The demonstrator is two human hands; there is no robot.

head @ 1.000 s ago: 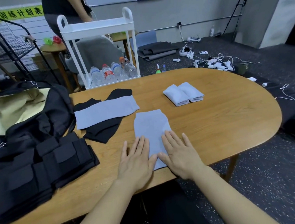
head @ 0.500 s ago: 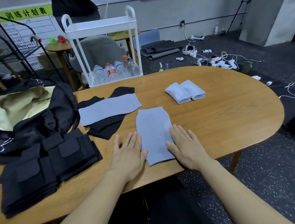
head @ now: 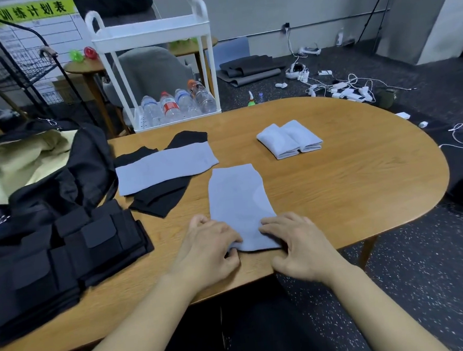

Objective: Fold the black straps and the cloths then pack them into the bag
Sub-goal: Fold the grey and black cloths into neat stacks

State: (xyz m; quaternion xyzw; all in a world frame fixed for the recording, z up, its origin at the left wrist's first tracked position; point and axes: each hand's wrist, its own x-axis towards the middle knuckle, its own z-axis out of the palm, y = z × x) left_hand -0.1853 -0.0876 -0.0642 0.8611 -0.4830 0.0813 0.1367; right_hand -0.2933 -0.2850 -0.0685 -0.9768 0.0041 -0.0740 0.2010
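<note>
A grey cloth [head: 238, 202] lies lengthwise on the wooden table [head: 350, 188] in front of me. My left hand [head: 208, 249] pinches its near left corner, and my right hand [head: 296, 245] pinches its near right corner. Further left, another grey cloth [head: 166, 168] lies flat over black cloths [head: 160, 201]. Two folded grey cloths [head: 290, 139] sit side by side at the far middle. A stack of folded black straps [head: 62, 258] rests at the left, next to the open black bag [head: 67, 174] with a pale lining.
A white cart [head: 152, 34] with water bottles stands behind the table. A wire rack and a small round table are at the far left. Cables and chargers litter the floor to the right. A person stands behind the cart.
Both hands lay flat on the near end of the grey cloth. They slid to its sides, and their fingers now curl around the near corners.
</note>
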